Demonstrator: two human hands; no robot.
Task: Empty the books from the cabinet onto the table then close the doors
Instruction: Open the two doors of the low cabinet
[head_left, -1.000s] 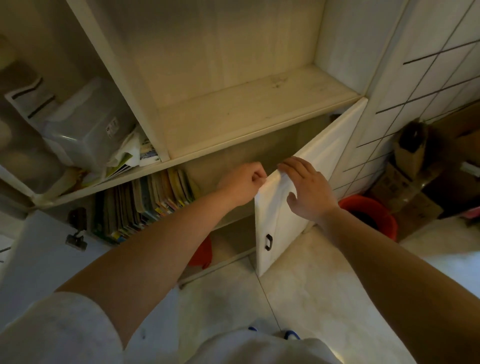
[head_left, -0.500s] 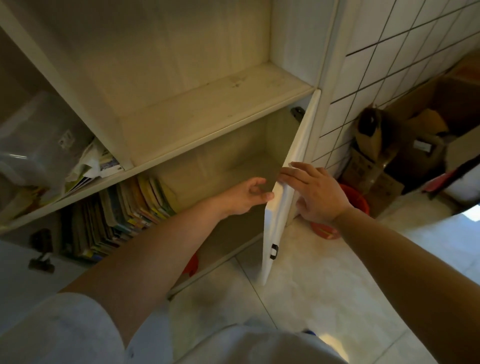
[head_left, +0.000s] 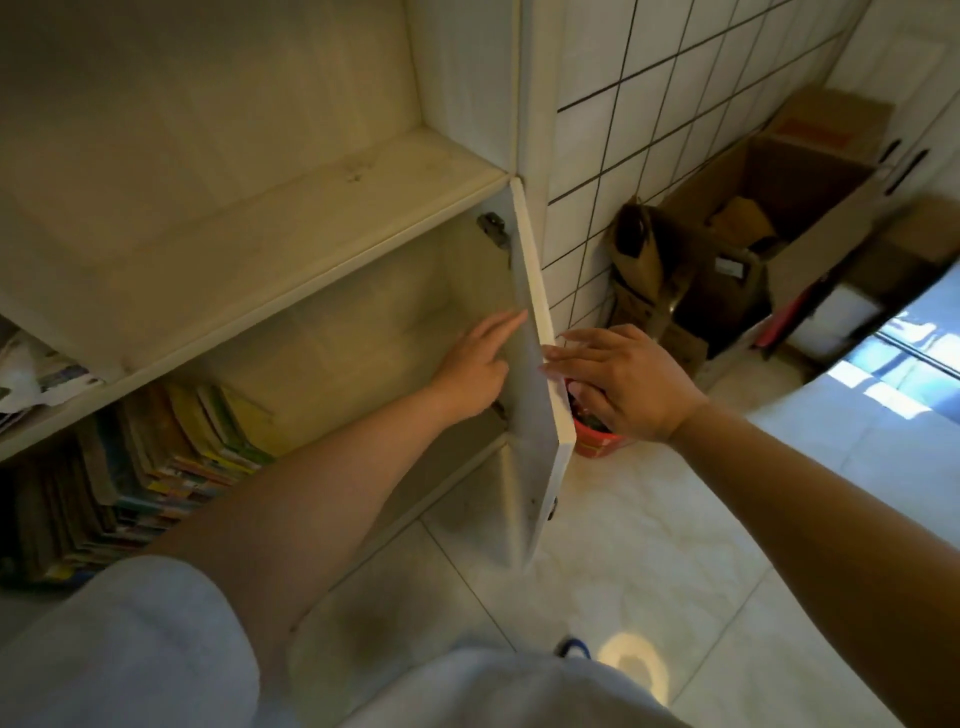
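The white cabinet's right door (head_left: 540, 415) stands wide open, edge-on to me. My left hand (head_left: 475, 364) reaches into the lower compartment with its fingers flat against the door's inner face. My right hand (head_left: 623, 379) is outside the door, fingers spread, fingertips touching the door's top edge. Neither hand holds anything. A row of books (head_left: 156, 467) leans in the lower compartment at the left. The right part of that compartment looks bare.
A red bucket (head_left: 597, 441) stands on the tiled floor behind the door. Cardboard boxes (head_left: 779, 208) sit against the tiled wall at the right. The shelf (head_left: 311, 218) above is bare; papers (head_left: 31, 374) lie at the far left.
The door has swung further open to the right, now edge-on. Both hands followed it, my left going from the top edge to the inner face. My view turned right.
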